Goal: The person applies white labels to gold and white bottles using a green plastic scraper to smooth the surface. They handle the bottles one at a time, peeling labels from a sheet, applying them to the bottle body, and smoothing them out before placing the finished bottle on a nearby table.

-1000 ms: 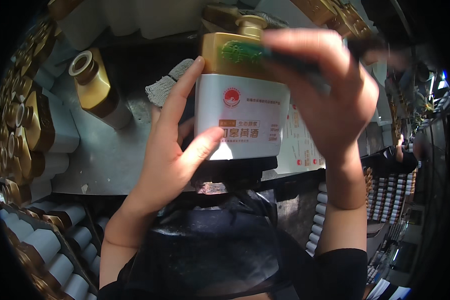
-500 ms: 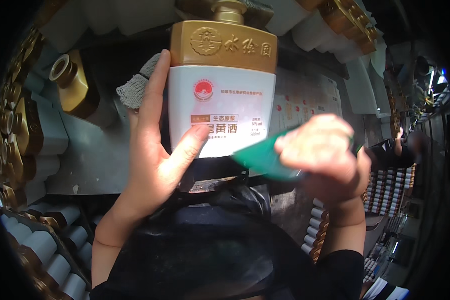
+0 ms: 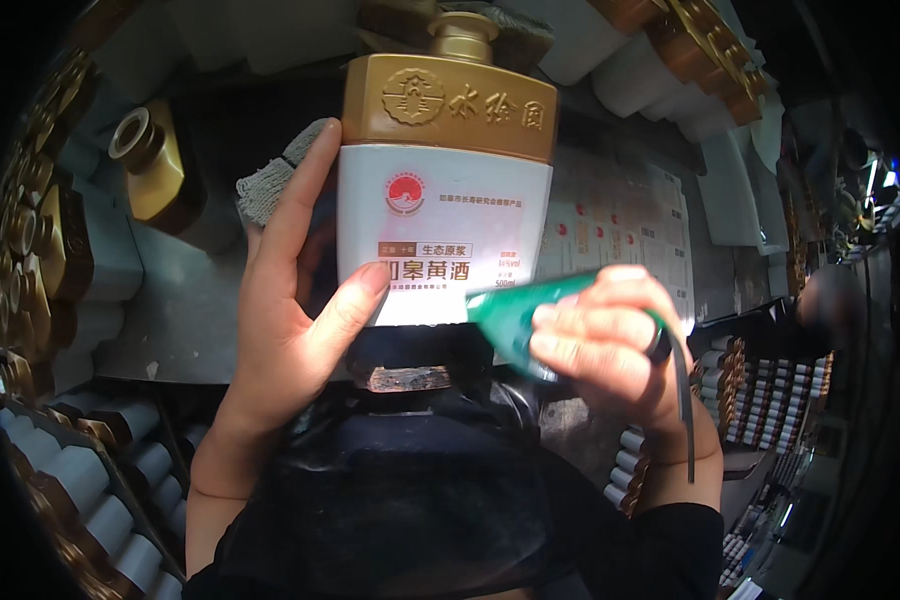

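- Left hand holds a flat bottle upright and close in front of the camera; thumb pressed on the lower front of the label, fingers running up the left edge. Held this way, the front face is turned toward the person, probably so it can be looked over or wiped.
- Bottle: white body, gold shoulder band with raised emblem and characters, gold cap on top. Label on the white part carries a round red mark above, a small brown strip and dark lettering below.
- Right hand is closed around a green cloth, its tip touching the bottle's lower right corner. A dark strap hangs from the wrist side.
- Grey rag lies behind the left fingers.
- Another gold-topped bottle lies on the grey table at upper left.
- Rows of white-and-gold bottles line the left edge; more stacked at right.
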Motion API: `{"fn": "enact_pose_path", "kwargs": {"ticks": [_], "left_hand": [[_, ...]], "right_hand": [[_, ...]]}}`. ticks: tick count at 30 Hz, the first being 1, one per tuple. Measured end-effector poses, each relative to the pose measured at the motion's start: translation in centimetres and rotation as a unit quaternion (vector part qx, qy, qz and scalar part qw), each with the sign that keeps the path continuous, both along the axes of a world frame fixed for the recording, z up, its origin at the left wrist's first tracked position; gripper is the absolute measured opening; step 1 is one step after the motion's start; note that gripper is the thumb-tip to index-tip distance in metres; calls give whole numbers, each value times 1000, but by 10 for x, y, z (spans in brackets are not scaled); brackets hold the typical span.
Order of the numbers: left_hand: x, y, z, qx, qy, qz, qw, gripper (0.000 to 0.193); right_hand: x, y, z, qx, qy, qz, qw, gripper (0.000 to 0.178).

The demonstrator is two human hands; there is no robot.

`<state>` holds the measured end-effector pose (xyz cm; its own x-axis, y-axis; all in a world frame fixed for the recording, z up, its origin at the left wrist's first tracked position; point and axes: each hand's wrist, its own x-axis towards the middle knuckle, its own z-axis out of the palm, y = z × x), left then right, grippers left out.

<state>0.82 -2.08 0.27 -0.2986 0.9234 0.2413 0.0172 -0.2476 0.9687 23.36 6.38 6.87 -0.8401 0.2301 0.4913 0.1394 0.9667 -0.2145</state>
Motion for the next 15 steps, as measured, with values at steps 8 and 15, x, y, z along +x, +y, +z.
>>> {"fn": "enact_pose_path", "kwargs": {"ticks": [8,15], "left_hand": [[-14,-14,-16,8,-94,45,995,47],[-19,-16,-17,22,-82,78,993,42]], "right_hand": [[-85,43,12,93,95,42,990,30],[-65,6,4,58,31,105,992,24]]}}
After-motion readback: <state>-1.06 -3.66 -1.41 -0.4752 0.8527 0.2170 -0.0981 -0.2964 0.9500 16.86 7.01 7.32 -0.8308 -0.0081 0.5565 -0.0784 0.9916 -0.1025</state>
